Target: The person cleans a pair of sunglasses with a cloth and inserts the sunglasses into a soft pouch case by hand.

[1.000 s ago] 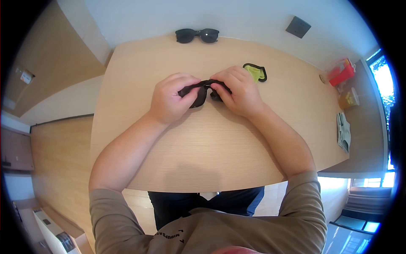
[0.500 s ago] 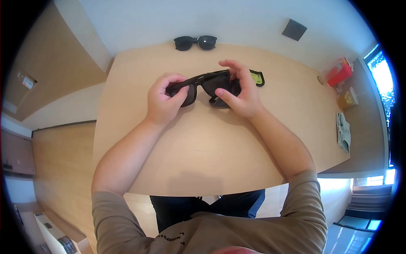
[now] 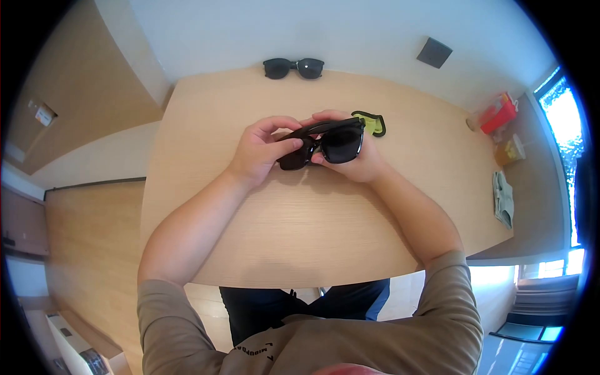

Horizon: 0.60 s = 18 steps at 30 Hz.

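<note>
Black sunglasses (image 3: 341,145) are held above the table, tilted, with the lenses toward me. My left hand (image 3: 257,150) is closed on their left end, thumb on the front of the frame and fingers over the top. My right hand (image 3: 365,159) is curled behind the right lens, with its thumb showing below the bridge and fingers above the frame; its palm is largely hidden. Just beyond the right hand lies a yellow-green piece with a black rim (image 3: 375,124), partly covered. A second pair of dark sunglasses (image 3: 294,69) rests at the table's far edge.
The light wood table (image 3: 287,231) meets a white wall with a dark square plate (image 3: 434,52). At the right stand a red container (image 3: 499,114) and a yellowish cup (image 3: 510,152). A folded pale cloth (image 3: 503,199) lies near the right edge.
The sunglasses have moved right and slightly down, turning more toward me. My right hand has gone from spread beside them to closed behind them. My left hand has shifted right with them.
</note>
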Tool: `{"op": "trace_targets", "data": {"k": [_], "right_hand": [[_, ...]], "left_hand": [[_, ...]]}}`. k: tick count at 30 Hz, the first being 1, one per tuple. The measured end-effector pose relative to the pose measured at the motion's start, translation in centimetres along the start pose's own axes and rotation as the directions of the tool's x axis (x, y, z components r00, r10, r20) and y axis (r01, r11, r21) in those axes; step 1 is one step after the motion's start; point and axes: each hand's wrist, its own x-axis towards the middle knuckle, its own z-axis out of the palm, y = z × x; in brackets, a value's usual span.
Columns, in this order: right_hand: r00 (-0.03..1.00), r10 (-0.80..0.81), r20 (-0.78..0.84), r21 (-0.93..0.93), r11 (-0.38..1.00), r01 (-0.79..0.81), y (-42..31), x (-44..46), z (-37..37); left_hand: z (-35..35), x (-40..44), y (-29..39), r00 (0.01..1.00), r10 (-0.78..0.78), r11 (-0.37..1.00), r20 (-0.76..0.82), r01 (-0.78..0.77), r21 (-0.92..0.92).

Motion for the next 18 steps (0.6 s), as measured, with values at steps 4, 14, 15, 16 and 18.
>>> {"op": "trace_targets", "data": {"k": [4, 14, 15, 16, 18], "right_hand": [[0.985, 0.059, -0.165, 0.014, 0.998, -0.057, 0.2, -0.3, 0.1], [0.951, -0.049, -0.304, 0.055, 0.996, 0.069, 2.0, -0.1, -0.9], [0.953, -0.069, -0.294, 0.031, 0.996, 0.082, 1.7, -0.2, -0.5], [0.956, -0.071, -0.286, 0.056, 0.994, 0.091, 1.6, -0.2, -0.4], [0.957, -0.078, -0.279, 0.104, 0.988, 0.111, 1.4, 0.0, -0.3]], "left_hand": [[-0.9, 0.4, -0.2, 0.996, 0.012, 0.997, 0.084, -0.005, -0.077], [-1.1, 1.0, 0.2, 0.997, -0.037, 0.988, 0.068, 0.046, -0.148], [-1.2, 0.6, 0.1, 0.997, -0.028, 0.993, 0.072, 0.036, -0.113], [-1.3, 0.6, 0.1, 0.996, -0.028, 0.994, 0.079, 0.036, -0.103], [-1.4, 0.8, 0.2, 0.994, -0.033, 0.996, 0.102, 0.042, -0.081]]}}
